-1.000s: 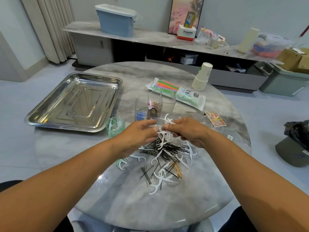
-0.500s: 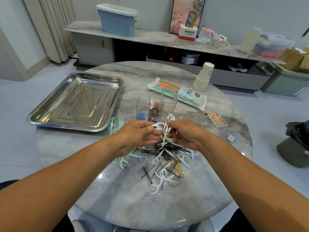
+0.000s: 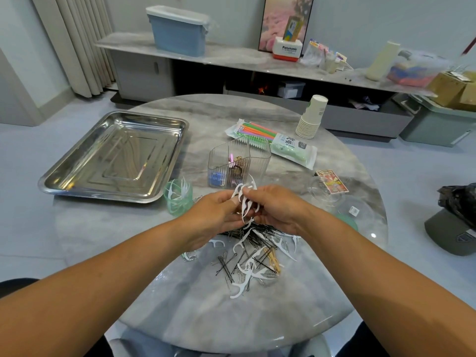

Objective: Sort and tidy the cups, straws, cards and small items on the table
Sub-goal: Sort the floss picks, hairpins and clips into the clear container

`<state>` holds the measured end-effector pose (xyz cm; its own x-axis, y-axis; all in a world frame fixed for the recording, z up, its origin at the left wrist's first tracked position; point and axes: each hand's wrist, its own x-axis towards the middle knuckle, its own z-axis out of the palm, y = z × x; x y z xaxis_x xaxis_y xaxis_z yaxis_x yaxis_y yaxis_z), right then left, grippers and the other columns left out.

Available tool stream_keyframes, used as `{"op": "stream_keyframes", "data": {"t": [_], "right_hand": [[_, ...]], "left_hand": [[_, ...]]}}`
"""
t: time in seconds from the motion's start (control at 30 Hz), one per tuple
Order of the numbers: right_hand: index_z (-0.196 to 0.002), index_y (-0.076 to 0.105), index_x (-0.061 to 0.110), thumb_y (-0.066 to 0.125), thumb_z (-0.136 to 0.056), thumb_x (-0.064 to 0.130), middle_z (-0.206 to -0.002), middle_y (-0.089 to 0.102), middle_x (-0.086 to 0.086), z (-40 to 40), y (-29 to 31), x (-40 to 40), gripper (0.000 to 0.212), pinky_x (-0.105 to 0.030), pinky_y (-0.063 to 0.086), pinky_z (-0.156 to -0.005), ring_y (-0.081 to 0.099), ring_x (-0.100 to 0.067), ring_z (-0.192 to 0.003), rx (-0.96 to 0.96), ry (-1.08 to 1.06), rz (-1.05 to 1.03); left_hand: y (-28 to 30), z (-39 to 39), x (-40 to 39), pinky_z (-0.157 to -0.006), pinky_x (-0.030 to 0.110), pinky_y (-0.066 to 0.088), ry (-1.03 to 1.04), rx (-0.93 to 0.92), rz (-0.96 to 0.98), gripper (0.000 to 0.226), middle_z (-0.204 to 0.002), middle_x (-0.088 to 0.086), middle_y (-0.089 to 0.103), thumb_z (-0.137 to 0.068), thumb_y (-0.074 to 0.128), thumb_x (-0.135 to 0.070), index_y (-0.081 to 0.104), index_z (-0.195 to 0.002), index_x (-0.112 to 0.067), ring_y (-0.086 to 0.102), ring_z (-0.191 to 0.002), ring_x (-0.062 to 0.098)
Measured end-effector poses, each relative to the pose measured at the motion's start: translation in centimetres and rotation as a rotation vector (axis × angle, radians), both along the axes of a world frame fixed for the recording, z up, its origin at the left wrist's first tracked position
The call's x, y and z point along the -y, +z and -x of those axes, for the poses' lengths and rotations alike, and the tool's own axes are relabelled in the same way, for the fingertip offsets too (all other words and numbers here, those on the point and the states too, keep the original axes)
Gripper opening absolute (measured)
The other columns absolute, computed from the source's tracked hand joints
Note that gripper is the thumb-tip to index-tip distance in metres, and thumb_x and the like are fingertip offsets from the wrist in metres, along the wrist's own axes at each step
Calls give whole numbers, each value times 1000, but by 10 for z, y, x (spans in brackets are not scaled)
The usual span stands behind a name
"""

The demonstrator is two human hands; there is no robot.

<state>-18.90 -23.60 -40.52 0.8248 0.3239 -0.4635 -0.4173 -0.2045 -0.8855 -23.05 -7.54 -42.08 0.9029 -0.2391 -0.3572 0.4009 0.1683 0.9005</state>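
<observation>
White floss picks with thin curved handles sat bunched between my hands; my left hand and right hand both pinched them above the counter.

hands hide top of pile | organizer contents unclear | cap cut by right edge

On a round table, a metal tray sits far left, a small cup just right of it, an organiser at centre, a straw packet and stacked cups behind it, and scattered hairpins and floss picks nearest, beneath both hands.
</observation>
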Motion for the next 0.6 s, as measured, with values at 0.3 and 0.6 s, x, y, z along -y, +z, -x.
{"op": "stream_keyframes", "data": {"t": [0.3, 0.6], "right_hand": [[-97, 73, 5, 61, -102, 30, -82, 70, -9, 1, -6, 1, 28, -20, 47, -55, 62, -12, -64, 123, 83, 156], [-99, 75, 1, 59, -103, 24, -86, 74, -16, 6, -6, 1, 29, -18, 47, -66, 61, -9, -68, 293, 249, 272]], "left_hand": [[0, 2, -2, -94, 31, 57, -159, 56, 55, 33, -109, 14, 76, -97, 47, -5, 67, -122, -16, 72, -107, 25], [-3, -2, -4, -85, 34, 62, 23, -36, 72, 27, -107, 21, 74, -108, 46, -18, 67, -117, -5, 74, -98, 37]]}}
